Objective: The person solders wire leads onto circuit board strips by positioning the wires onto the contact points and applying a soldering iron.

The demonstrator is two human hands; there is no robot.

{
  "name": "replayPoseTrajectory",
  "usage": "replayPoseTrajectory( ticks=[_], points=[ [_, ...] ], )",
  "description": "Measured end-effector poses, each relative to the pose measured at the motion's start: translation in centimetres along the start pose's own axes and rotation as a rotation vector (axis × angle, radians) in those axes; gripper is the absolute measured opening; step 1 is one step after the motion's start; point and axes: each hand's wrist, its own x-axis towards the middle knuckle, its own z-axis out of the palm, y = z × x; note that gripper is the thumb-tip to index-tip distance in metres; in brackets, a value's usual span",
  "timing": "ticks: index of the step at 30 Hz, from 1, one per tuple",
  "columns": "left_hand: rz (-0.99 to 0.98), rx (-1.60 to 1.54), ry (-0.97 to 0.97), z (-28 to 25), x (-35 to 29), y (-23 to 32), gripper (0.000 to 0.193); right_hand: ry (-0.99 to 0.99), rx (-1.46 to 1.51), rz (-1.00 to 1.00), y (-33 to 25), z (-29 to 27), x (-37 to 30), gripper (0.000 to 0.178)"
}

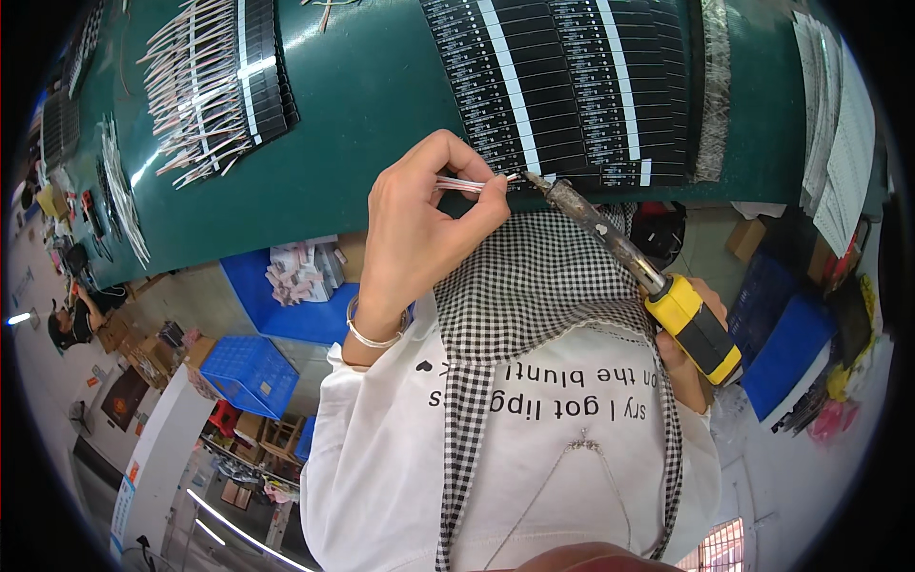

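Note:
My left hand (415, 219) is closed in a pinch on a few thin white and pinkish wires (459, 185), whose ends poke out past the thumb and fingertip. Partly hidden behind the handle, my right hand (675, 360) grips a soldering iron (694, 329) with a yellow and black handle and a stained metal barrel. The iron's tip is close to the wire ends, at the near edge of black circuit board strips (510, 91) laid side by side. Whether the tip touches wire or board is too small to tell.
A green work table (362, 95) carries a black strip bundle with wires attached (205, 91) and loose white wires (119, 191) at the left. Perforated white sheets (839, 133) hang at the right. A blue crate (250, 375) stands below left, and a person (76, 319) is at far left.

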Motion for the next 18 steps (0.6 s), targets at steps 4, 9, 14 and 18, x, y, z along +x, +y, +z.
replayPoseTrajectory(
  ticks=[4,9,14,18],
  points=[
    [0.021,0.002,0.002,0.2,0.0,-0.3,0.018,-0.019,-0.014,-0.003,-0.2,-0.1,0.1,0.06],
    [0.021,-0.013,-0.013,0.1,0.1,-0.4,0.018,-0.017,0.06,-0.063,-0.3,0.1,0.6,0.061],
    [0.015,-0.002,-0.003,0.2,0.2,-0.2,0.018,-0.031,0.048,-0.045,-0.5,0.1,0.9,0.062],
    [0.009,0.042,-0.017,0.0,0.2,0.0,0.017,-0.053,0.04,-0.035,-0.8,0.0,1.1,0.063]
  ],
)
